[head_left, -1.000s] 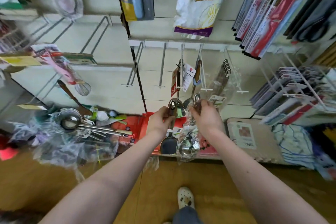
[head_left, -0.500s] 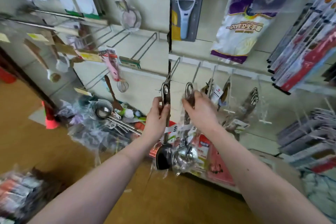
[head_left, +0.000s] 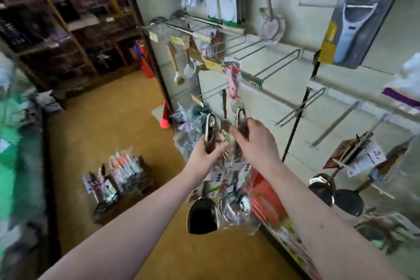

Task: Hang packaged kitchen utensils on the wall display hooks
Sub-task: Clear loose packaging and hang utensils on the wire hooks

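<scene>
My left hand (head_left: pixel 205 153) grips the handle of a packaged steel spatula (head_left: pixel 202 215) whose dark blade hangs down below my wrist. Beside it, my right hand (head_left: pixel 255 141) holds the handle of a packaged steel ladle (head_left: pixel 236 208) in clear crinkled wrap. Both handle loops stick up above my fingers, side by side, in front of the pale wall panel. Bare wire display hooks (head_left: pixel 278 62) jut from the wall above and to the right of my hands. More packaged ladles (head_left: pixel 336 193) hang on hooks at the right.
A peeler pack (head_left: pixel 354 25) hangs high on the right. Wooden spoons and a pink utensil (head_left: pixel 234 79) hang left of the bare hooks. Packaged goods (head_left: pixel 120 179) lie on the yellow floor, and dark shelving (head_left: pixel 68 29) stands at the back left.
The view has swung left along the wall, so the hung ladles now sit at the far right. Both hands keep their utensils and have moved left with them, raised slightly.
</scene>
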### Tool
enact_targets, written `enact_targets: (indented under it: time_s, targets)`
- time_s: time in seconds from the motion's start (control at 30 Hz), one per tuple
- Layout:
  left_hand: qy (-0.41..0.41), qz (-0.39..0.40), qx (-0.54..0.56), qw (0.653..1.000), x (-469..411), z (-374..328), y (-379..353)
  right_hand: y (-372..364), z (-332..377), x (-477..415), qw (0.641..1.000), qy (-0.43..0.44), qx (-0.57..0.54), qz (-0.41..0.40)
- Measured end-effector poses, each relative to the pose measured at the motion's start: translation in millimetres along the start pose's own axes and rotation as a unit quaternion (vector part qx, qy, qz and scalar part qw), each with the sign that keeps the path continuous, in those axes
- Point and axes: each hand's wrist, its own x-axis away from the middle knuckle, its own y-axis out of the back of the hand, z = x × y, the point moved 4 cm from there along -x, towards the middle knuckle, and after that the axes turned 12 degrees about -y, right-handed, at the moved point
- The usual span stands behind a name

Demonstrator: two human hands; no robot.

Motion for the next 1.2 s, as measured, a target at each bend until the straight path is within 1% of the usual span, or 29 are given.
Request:
enact_targets:
  time_s: [0.07,0.23,0.33,0.43,0.67,0.87,0.97,1.07,1.1,1.2]
  targets:
    - [0.017,-0.006,-0.024,1.0,5.0,6.3,19.2,-11.7,18.6,0.3,0.999,0.03,0.01,0.01]
    - [0.048,-0.023,-0.033,0.998,15.9,14.5,69.7,-42.4,73.2,-2.6,0.994,0.092,0.038,0.04]
    - [0.057,-0.064,-0.029,0.996,20.0,17.5,106.1,-60.3,113.8,-1.3,0.989,0.131,0.047,0.052]
    - [0.066,-0.115,-0.024,0.991,22.7,24.2,147.0,-80.2,158.9,2.2,0.98,0.18,0.075,0.043]
    - [0.104,-0.185,-0.005,0.977,23.0,50.6,262.5,-143.4,270.7,9.7,0.966,0.237,0.096,0.042]
    - [0.09,-0.263,-0.002,0.961,32.1,76.9,364.4,-206.5,354.1,20.0,0.964,0.248,0.032,0.087]
    - [0.104,-0.291,-0.005,0.951,44.0,89.6,404.9,-233.2,381.5,28.7,0.96,0.241,-0.052,0.132]
    - [0.109,-0.31,0.015,0.944,56.3,99.1,439.1,-253.7,399.2,37.9,0.945,0.222,-0.139,0.193]
    - [0.11,-0.32,0.018,0.941,60.3,102.5,450.5,-259.3,404.1,40.4,0.941,0.226,-0.16,0.194]
    - [0.105,-0.345,0.033,0.932,69.4,109.6,479.1,-276.4,414.4,38.8,0.944,0.228,-0.186,0.151]
